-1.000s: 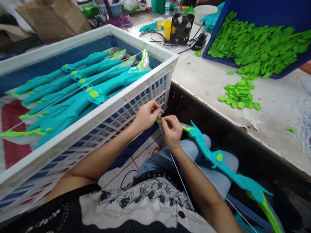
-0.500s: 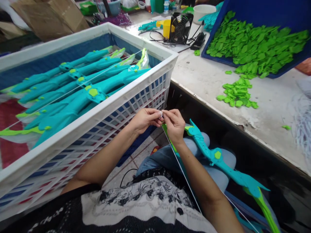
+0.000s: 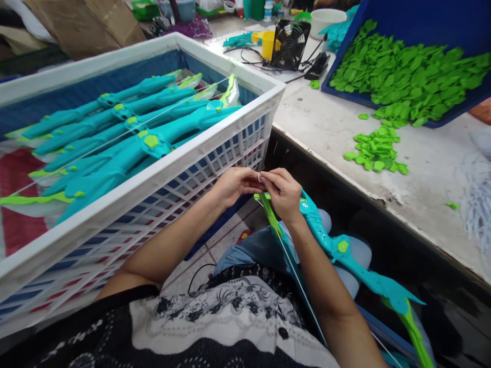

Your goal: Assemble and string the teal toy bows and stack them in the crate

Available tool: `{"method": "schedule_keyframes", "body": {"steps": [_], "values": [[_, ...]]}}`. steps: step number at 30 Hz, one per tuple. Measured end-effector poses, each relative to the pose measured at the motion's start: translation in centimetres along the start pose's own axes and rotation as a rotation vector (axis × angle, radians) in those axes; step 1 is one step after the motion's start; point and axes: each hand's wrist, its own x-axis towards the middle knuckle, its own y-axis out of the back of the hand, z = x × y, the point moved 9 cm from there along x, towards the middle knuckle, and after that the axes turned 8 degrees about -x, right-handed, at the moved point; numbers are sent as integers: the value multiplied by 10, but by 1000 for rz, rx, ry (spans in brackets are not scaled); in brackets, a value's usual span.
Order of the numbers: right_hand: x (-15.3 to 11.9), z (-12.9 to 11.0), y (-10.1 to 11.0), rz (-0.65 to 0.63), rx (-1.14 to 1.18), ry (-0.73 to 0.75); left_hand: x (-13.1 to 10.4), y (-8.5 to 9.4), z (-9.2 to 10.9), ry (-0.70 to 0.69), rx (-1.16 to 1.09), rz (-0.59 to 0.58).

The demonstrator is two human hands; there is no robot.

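Observation:
A teal and lime-green toy bow (image 3: 362, 271) lies across my lap, its lime-green pentagon piece facing up. My left hand (image 3: 237, 186) and my right hand (image 3: 284, 194) meet just above the bow's near-left tip. Between their pinched fingertips is a small loop of white string (image 3: 260, 177). Both hands grip this string, and its length runs down past my right forearm. Just below the fingers is the lime-green limb end (image 3: 270, 212). My right hand and forearm hide part of the bow.
To the left, a white plastic crate (image 3: 230, 133) holds several teal bows (image 3: 161, 140). On the white table (image 3: 307, 120) are a green pile of small parts (image 3: 378, 151), a black fan (image 3: 290, 45) and a yellow cup (image 3: 267, 46). A tilted blue bin (image 3: 433, 15) spills green pieces.
Both hands have shifted slightly right with the string loop still pinched. The bow's lime-green end now shows more clearly beneath the fingers, and the view has moved a little.

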Motion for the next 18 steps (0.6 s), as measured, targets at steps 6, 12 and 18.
{"method": "schedule_keyframes", "body": {"steps": [6,12,18], "values": [[-3,0,0,-39,-80,26,-2,-1,3,-67,226,-49],[-13,14,-1,-35,15,-121,-4,2,9,-222,485,18],[-24,3,-5,-102,-66,-1,-12,3,4,-246,603,-74]]}}
